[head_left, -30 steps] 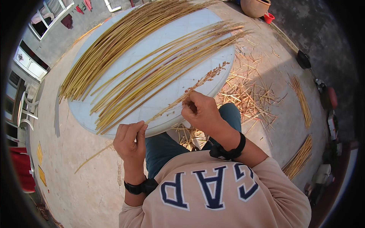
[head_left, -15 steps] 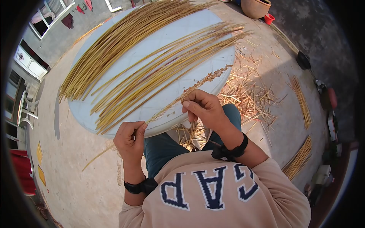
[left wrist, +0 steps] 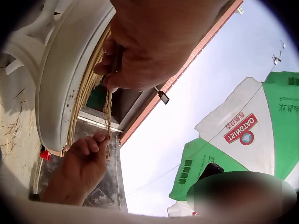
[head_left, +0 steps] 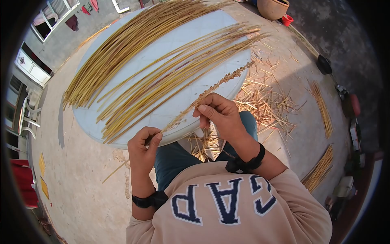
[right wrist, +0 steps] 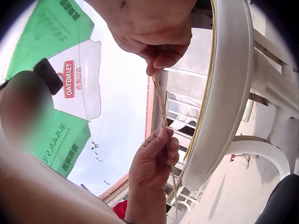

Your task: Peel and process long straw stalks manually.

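One dry stalk with a branching seed head [head_left: 227, 77] slants across the near edge of the white round table [head_left: 162, 106]. My left hand [head_left: 143, 150] pinches it between thumb and fingers below the head, and the thin lower stem [head_left: 115, 171] sticks out past the hand, down to the left. Farther up, my right hand [head_left: 219, 116] pinches the head's lower part between thumb and forefinger. In the right wrist view the pale strands [right wrist: 161, 100] run from the right fingertips to the left hand. Just beyond lies a loose row of yellow stalks [head_left: 150, 87] on the tabletop.
A thick bundle of stalks [head_left: 118, 51] covers the table's far side. Broken straw [head_left: 268, 101] litters the floor at right, with two more straw bundles [head_left: 321, 107] beyond. A white chair [head_left: 29, 116] stands at left; a clay pot [head_left: 273, 8] is at the back.
The stalk has slid up and to the right, with its tip farther out past the table edge. My left hand has moved right with it; the right hand's fingers have loosened and shifted slightly along the head.
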Motion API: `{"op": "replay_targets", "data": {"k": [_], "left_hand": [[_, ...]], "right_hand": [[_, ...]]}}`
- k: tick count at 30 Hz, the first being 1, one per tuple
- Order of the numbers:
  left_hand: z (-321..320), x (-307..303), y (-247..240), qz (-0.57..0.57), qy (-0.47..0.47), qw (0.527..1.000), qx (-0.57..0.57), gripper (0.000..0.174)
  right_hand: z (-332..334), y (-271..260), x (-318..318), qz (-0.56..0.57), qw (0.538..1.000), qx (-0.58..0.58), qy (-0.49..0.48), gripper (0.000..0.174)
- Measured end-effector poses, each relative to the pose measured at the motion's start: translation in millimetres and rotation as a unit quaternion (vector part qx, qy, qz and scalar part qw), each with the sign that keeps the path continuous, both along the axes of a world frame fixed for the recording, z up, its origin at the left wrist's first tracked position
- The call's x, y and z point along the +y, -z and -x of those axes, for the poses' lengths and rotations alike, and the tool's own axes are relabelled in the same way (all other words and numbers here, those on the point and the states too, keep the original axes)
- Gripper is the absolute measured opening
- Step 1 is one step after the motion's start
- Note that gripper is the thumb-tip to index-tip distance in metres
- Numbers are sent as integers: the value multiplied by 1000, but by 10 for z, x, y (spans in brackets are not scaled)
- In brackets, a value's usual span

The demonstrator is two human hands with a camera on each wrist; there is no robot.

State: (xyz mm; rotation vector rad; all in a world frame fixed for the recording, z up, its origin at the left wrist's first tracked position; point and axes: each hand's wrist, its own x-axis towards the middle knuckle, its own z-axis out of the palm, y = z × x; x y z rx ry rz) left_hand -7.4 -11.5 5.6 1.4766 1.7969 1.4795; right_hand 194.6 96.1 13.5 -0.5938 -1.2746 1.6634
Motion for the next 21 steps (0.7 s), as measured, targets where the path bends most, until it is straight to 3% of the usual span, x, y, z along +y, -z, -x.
{"op": "replay_targets", "data": {"k": [2, 4, 5, 7, 10, 14, 16, 21], "left_hand": [[22, -7, -15, 45, 42, 997, -45, 22], [-42, -17, -211, 145, 147, 964, -171, 47], [-78, -6, -273, 145, 146, 964, -170, 47], [-154, 31, -375, 113, 186, 964, -153, 67], [-204, 80, -477, 94, 180, 976, -74, 63], [-209, 219, -361, 60, 215, 974, -50, 52], [-316, 231, -388, 104, 206, 929, -290, 38], [-247, 270, -331, 134, 151, 936, -288, 19]], "right_hand": [[-24, -78, -12, -7, 998, -31, -48, 10], [-33, -143, -18, 12, 996, -27, -80, 11], [-30, -157, -19, 30, 993, -22, -111, 12], [1, -126, -15, 40, 990, -9, -135, 13], [45, -116, -24, 58, 983, 10, -175, 13], [92, -88, -47, 48, 979, 11, -196, 13], [86, -87, -49, 35, 980, 0, -194, 13], [69, -86, -77, -29, 987, -99, -126, 12]]}}
